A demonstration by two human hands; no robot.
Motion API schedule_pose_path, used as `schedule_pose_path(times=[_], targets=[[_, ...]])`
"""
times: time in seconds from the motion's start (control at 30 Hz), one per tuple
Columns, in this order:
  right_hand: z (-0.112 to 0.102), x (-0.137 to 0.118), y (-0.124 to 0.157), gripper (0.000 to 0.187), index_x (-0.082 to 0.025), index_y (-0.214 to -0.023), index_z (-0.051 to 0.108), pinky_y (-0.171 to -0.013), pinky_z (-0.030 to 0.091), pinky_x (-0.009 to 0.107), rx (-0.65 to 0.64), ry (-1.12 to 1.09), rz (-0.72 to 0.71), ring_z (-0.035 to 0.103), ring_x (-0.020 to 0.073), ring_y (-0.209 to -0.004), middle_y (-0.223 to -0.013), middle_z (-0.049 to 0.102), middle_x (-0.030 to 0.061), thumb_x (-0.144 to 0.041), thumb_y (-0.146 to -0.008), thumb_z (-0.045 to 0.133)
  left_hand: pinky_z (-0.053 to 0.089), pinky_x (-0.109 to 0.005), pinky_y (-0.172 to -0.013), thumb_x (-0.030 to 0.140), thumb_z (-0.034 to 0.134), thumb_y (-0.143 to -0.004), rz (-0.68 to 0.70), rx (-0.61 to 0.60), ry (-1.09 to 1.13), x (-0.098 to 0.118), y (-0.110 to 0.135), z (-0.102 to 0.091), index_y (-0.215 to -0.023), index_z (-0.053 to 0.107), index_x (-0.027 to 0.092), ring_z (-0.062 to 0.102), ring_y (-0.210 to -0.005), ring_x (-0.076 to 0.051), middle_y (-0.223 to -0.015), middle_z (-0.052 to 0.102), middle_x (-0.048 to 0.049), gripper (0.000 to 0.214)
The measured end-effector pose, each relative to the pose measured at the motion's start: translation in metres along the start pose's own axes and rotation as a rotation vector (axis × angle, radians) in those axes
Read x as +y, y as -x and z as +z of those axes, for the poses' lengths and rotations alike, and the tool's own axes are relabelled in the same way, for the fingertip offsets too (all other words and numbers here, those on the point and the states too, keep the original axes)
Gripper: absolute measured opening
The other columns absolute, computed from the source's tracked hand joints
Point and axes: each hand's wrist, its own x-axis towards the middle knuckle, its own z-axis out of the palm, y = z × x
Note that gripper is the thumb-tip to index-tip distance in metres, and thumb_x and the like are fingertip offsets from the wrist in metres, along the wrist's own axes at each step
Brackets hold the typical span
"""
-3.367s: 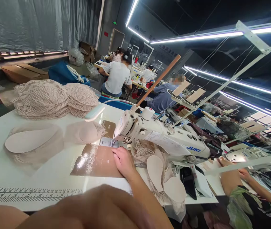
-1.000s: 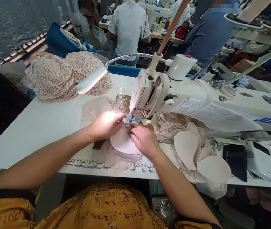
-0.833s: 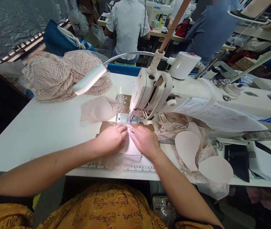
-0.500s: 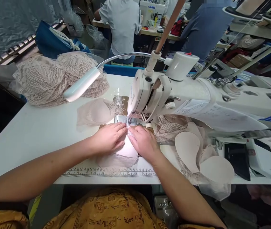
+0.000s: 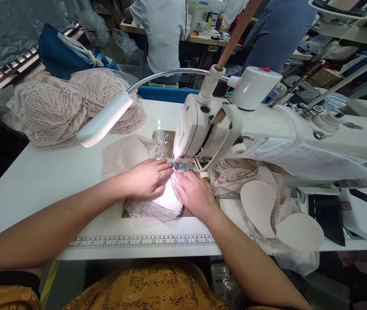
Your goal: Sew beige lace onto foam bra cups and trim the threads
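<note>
A pale bra cup with lace (image 5: 168, 200) lies under the needle area of the white sewing machine (image 5: 188, 129), lit brightly by the lamp. My left hand (image 5: 146, 178) rests flat on the cup's left side, fingers stretched toward the presser foot. On the other side my right hand (image 5: 198, 193) grips the lace edge, thumb and forefinger close to the needle; its other fingers are bent and partly hidden. Sheer lace hangs loose at the near end of the cup. Another cup with sheer fabric (image 5: 135, 153) lies just beyond my left hand.
A big heap of beige lace (image 5: 51, 107) stands at the back left, below the lamp head (image 5: 104, 120). More bra cups (image 5: 257, 206) lie right of my right hand. A measuring tape strip (image 5: 138, 242) runs along the table's front edge. Co-workers (image 5: 166, 38) sit beyond the table.
The bra cup has turned slightly and moved up and left under the needle, with both hands still on it. The camera view has shifted a little.
</note>
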Motion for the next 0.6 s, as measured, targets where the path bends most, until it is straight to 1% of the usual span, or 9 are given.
schedule_pose_path(times=[0.17,0.23,0.3,0.37,0.43,0.5,0.6], targets=[[-0.002,0.000,-0.001,0.037,-0.019,-0.128,0.062,-0.075,0.044,0.033,-0.002,-0.047,0.021,0.060,0.0240,-0.088,-0.101,0.067,0.0098,-0.030,-0.093,0.051,0.038,-0.046,-0.107,0.027,0.050,-0.084,0.048,-0.037,-0.019,-0.009,-0.004,-0.005,-0.137,0.052,0.009,0.044,-0.132,-0.033,-0.142,0.052,-0.0154,0.056],[-0.003,0.002,0.000,0.037,-0.019,-0.127,0.063,-0.075,0.045,0.033,0.010,-0.088,0.008,0.060,0.0232,-0.087,-0.102,0.068,0.0086,-0.027,-0.093,0.051,0.038,-0.049,-0.105,0.025,0.050,-0.084,0.059,-0.044,-0.032,-0.012,-0.004,-0.009,-0.136,0.052,0.011,0.044,-0.131,-0.034,-0.139,0.055,-0.0142,0.054],[-0.003,0.005,0.001,0.035,-0.020,-0.124,0.065,-0.075,0.045,0.032,0.023,-0.130,-0.002,0.061,0.0223,-0.085,-0.103,0.069,0.0075,-0.024,-0.093,0.049,0.036,-0.053,-0.105,0.022,0.050,-0.085,0.061,-0.044,-0.062,-0.012,-0.002,-0.012,-0.131,0.057,0.012,0.044,-0.131,-0.036,-0.137,0.057,-0.0137,0.048],[-0.002,0.009,0.003,0.035,-0.020,-0.121,0.067,-0.072,0.045,0.031,0.039,-0.163,0.012,0.061,0.0214,-0.082,-0.104,0.070,0.0078,-0.021,-0.093,0.045,0.034,-0.054,-0.105,0.017,0.049,-0.086,0.055,-0.023,-0.098,-0.010,-0.001,-0.015,-0.124,0.062,0.011,0.044,-0.130,-0.037,-0.135,0.059,-0.0148,0.040],[0.000,0.013,0.005,0.037,-0.019,-0.121,0.067,-0.069,0.045,0.030,0.055,-0.186,0.038,0.061,0.0202,-0.078,-0.104,0.070,0.0089,-0.019,-0.093,0.042,0.034,-0.053,-0.106,0.013,0.047,-0.088,0.068,0.022,-0.098,-0.004,0.001,-0.014,-0.119,0.063,0.010,0.045,-0.129,-0.035,-0.132,0.059,-0.0163,0.035],[0.001,0.014,0.006,0.037,-0.019,-0.120,0.067,-0.067,0.046,0.030,0.070,-0.207,0.045,0.061,0.0192,-0.075,-0.103,0.070,0.0091,-0.018,-0.093,0.041,0.036,-0.050,-0.105,0.015,0.047,-0.091,0.092,0.074,-0.052,0.002,0.003,-0.011,-0.119,0.062,0.010,0.049,-0.124,-0.032,-0.126,0.062,-0.0172,0.033],[0.003,0.014,0.008,0.037,-0.021,-0.117,0.068,-0.070,0.046,0.029,0.100,-0.239,0.004,0.062,0.0191,-0.080,-0.105,0.070,0.0074,-0.016,-0.092,0.042,0.039,-0.048,-0.102,0.021,0.048,-0.093,0.105,0.115,-0.004,0.009,0.005,-0.003,-0.118,0.062,0.010,0.056,-0.110,-0.028,-0.109,0.066,-0.0165,0.031]])
